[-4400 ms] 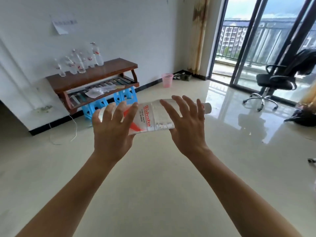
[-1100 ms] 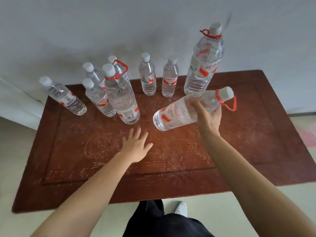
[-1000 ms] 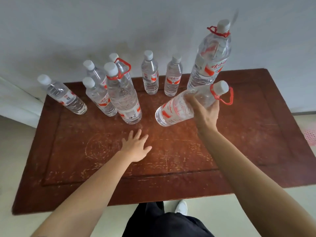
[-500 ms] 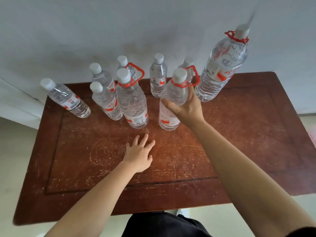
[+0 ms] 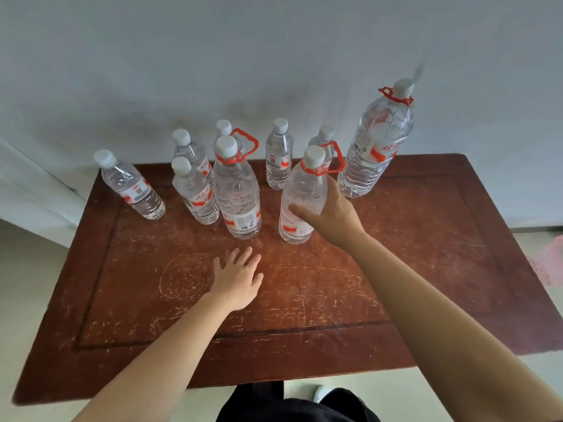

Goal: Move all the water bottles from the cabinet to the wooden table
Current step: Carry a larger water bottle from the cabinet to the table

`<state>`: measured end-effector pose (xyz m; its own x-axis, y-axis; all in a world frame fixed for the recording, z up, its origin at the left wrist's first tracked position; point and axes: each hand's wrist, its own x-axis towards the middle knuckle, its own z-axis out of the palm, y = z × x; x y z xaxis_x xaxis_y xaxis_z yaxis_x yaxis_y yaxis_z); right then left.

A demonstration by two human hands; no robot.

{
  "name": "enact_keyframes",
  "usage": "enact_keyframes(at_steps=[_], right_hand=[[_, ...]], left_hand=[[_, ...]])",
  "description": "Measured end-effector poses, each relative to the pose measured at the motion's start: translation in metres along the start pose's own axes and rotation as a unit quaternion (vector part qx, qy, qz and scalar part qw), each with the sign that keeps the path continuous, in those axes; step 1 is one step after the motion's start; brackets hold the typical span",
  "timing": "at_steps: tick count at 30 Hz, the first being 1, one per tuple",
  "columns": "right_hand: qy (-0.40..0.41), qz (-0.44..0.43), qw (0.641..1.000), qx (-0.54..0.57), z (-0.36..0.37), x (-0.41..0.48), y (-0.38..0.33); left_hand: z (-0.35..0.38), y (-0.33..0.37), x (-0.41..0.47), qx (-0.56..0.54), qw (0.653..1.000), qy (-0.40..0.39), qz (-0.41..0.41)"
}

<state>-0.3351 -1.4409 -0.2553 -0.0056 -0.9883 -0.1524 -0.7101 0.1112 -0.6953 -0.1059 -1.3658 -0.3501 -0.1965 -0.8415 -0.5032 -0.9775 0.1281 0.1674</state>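
My right hand (image 5: 330, 216) grips a clear water bottle (image 5: 300, 190) with a white cap and a red carry loop. The bottle stands upright on the wooden table (image 5: 426, 254). Left of it stands a like bottle with a red loop (image 5: 236, 190). Several smaller bottles (image 5: 195, 193) stand behind and to the left, one at the far left (image 5: 131, 185). A taller large bottle (image 5: 377, 141) stands at the back right. My left hand (image 5: 239, 277) rests flat on the table, fingers spread, holding nothing.
A white wall (image 5: 274, 62) runs close behind the table's far edge. The tabletop is scratched brown wood with a raised border. A pink bin (image 5: 548, 260) shows on the floor at the right edge. My dark trousers and a white shoe (image 5: 323, 392) show below the near edge.
My right hand has tipped the bottle from lying tilted in the air to upright and set it down on the table beside the other looped bottle. My left hand stayed flat.
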Motion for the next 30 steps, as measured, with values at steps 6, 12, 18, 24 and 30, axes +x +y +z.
enact_keyframes(at_steps=[6, 12, 18, 24, 30], right_hand=[[0.171, -0.167, 0.971, -0.031, -0.008, -0.042, -0.004], [0.229, -0.36, 0.904, 0.021, -0.02, -0.074, -0.07], [0.172, -0.534, 0.827, 0.028, 0.025, -0.141, -0.143], [0.051, -0.659, 0.742, 0.115, 0.127, -0.297, -0.274], [-0.029, -0.748, 0.633, 0.197, 0.216, -0.499, -0.377]], left_hand=[[-0.053, -0.001, -0.067, -0.047, 0.961, 0.26, -0.075], [-0.079, -0.004, -0.193, -0.038, 0.852, 0.49, -0.18], [-0.056, 0.001, -0.329, 0.017, 0.786, 0.534, -0.312], [0.004, -0.031, -0.541, 0.05, 0.704, 0.525, -0.476], [0.082, -0.036, -0.75, 0.084, 0.598, 0.487, -0.631]])
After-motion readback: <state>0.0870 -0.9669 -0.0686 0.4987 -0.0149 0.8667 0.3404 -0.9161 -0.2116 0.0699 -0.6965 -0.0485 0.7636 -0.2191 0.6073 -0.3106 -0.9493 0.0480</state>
